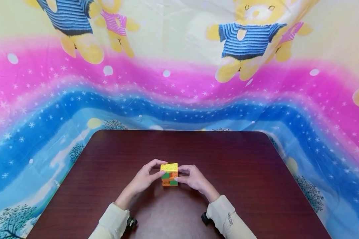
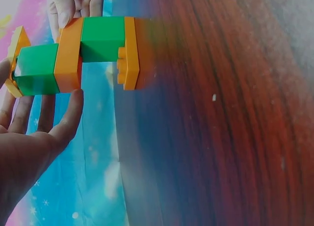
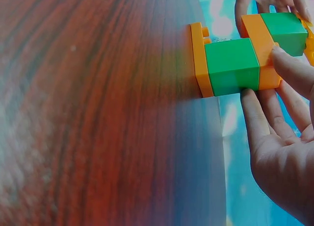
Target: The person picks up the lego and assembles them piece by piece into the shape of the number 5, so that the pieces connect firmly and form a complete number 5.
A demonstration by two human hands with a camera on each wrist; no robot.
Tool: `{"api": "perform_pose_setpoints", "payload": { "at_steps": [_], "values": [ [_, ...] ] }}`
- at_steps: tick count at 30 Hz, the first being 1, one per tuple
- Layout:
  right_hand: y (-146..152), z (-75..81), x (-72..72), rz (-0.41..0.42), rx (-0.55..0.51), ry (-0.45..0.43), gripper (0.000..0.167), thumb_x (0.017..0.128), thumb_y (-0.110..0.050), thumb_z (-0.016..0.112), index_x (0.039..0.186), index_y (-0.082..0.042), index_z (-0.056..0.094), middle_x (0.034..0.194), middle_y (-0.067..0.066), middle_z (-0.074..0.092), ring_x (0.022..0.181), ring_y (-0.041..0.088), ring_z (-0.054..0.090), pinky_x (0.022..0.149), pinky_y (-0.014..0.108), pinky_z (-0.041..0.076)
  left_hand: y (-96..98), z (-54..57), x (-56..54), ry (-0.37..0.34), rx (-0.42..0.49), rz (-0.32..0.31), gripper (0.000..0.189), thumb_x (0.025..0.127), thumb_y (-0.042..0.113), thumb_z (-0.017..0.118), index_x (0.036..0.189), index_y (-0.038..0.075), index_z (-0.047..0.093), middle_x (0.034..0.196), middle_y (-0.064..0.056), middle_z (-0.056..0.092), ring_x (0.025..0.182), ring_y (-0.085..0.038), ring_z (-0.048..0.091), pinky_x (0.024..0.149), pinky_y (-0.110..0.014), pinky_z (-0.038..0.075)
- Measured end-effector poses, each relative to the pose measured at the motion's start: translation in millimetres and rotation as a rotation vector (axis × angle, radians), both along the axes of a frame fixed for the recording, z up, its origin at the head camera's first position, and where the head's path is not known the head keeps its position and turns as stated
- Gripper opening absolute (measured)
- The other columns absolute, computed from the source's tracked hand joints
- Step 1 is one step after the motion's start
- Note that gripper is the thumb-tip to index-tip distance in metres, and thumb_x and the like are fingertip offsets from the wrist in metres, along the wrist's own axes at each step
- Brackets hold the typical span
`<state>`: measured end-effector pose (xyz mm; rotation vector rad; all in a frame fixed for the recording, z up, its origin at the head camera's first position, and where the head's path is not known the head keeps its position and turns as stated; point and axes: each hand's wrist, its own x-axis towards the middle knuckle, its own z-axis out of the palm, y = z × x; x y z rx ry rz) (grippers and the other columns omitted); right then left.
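A small upright stack of toy building bricks stands on the table between both hands. A yellow studded brick (image 1: pixel 169 167) tops it. Below come an upper green block (image 2: pixel 38 69), a middle orange brick (image 2: pixel 68 54), a lower green block (image 3: pixel 233 66) and a bottom orange brick (image 3: pixel 200 59). The green blocks sit at opposite ends, the upper to the left. My left hand (image 1: pixel 143 177) holds the upper left part, its thumb at the yellow brick. From the right, my right hand (image 1: pixel 194 179) grips the stack, thumb against the middle orange brick. Some fingertips are hidden behind the bricks.
The dark red-brown wooden table (image 1: pixel 227 152) has rounded far corners. Behind and beside it hangs a colourful curtain (image 1: pixel 182 73) printed with bears and snowflakes. Each sleeve has a black strap device (image 1: pixel 131 223) near the wrist.
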<state>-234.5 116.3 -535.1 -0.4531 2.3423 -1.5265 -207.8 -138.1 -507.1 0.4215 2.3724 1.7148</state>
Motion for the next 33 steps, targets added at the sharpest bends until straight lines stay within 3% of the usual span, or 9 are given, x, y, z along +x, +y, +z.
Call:
{"api": "perform_pose_setpoints", "payload": {
  "at_steps": [7, 11, 16, 24, 33],
  "values": [
    [0.5, -0.9, 0.4, 0.001, 0.004, 0.009, 0.040, 0.089, -0.022, 0.083, 0.127, -0.015, 0.073, 0.129, 0.007, 0.071, 0.118, 0.025, 0.069, 0.101, 0.044, 0.057, 1.7, -3.7, 1.4, -0.048, 0.065, -0.036, 0.036, 0.102, 0.033, 0.067, 0.136, 0.025, 0.059, 0.136, -0.006, 0.059, 0.128, -0.034, 0.055, 0.102, -0.048, 0.053],
    [0.2, -0.8, 0.5, 0.001, -0.001, 0.011, 0.040, 0.090, -0.022, 0.083, 0.127, -0.015, 0.073, 0.129, 0.007, 0.071, 0.119, 0.026, 0.069, 0.101, 0.044, 0.057, 2.3, -4.7, 2.1, -0.066, 0.094, -0.036, 0.037, 0.102, 0.033, 0.067, 0.137, 0.025, 0.058, 0.138, -0.007, 0.058, 0.128, -0.035, 0.055, 0.101, -0.047, 0.055],
    [-0.7, 0.5, 0.8, 0.004, -0.010, 0.007, 0.040, 0.090, -0.022, 0.082, 0.128, -0.015, 0.073, 0.128, 0.007, 0.072, 0.117, 0.025, 0.070, 0.100, 0.043, 0.057, 3.1, -5.6, 2.8, -0.044, 0.066, -0.012, 0.036, 0.101, 0.035, 0.068, 0.135, 0.028, 0.059, 0.136, -0.003, 0.060, 0.129, -0.032, 0.054, 0.100, -0.039, 0.051],
    [0.3, 0.6, 1.3, 0.010, -0.011, 0.011, 0.041, 0.089, -0.021, 0.083, 0.129, -0.016, 0.073, 0.128, 0.007, 0.072, 0.116, 0.025, 0.070, 0.099, 0.043, 0.058, 4.1, -6.0, 3.3, -0.016, 0.044, 0.012, 0.040, 0.100, 0.037, 0.069, 0.137, 0.024, 0.060, 0.136, 0.001, 0.061, 0.131, -0.028, 0.053, 0.106, -0.046, 0.044],
    [-1.3, 0.3, 0.5, 0.005, -0.022, 0.010, 0.040, 0.090, -0.022, 0.082, 0.128, -0.014, 0.073, 0.126, 0.007, 0.073, 0.116, 0.024, 0.070, 0.099, 0.043, 0.058, 6.0, -2.5, 5.7, 0.010, 0.035, 0.036, 0.032, 0.100, 0.033, 0.070, 0.131, 0.030, 0.063, 0.133, 0.001, 0.062, 0.125, -0.025, 0.055, 0.106, -0.047, 0.045]
  ]
}}
